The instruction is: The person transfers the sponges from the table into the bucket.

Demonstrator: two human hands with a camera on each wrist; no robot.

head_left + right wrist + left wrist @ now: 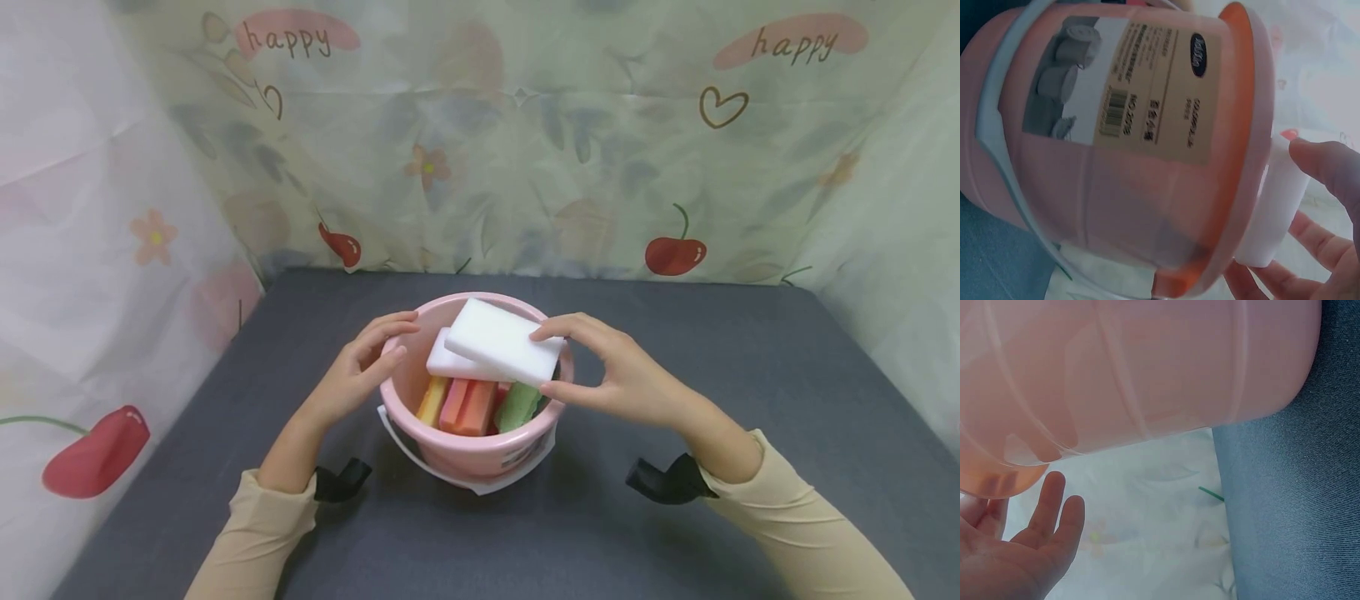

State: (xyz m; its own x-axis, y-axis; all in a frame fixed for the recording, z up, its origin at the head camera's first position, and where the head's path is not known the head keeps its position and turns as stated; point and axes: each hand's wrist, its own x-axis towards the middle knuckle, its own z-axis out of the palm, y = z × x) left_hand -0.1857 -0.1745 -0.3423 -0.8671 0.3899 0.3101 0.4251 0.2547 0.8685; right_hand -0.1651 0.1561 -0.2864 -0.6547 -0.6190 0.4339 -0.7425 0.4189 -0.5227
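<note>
A dark grey cloth-covered desk (750, 400) is walled in by thin, creased sheeting printed with cherries, flowers and the word "happy" (525, 167). On the left, the left hand (356, 375) comes in from the near edge, wrist bent, its fingers loosely curved against the left rim of a pink plastic bucket (465, 450); it grasps nothing, the fingertips only touching the rim. The left wrist view shows that same palm open beside the bucket's smooth, faintly ribbed wall. The bucket stands at the middle of the desk, toward the near edge, with a white handle hanging at its front. Inside stand yellow, orange, red and green sponges (472, 404), a white block lying over them. On the right, the right hand (615, 371) pinches a white rectangular sponge (502, 340) between thumb and fingers, tilted across the bucket's mouth. Only the right wrist view shows the bucket's printed label with a barcode.
</note>
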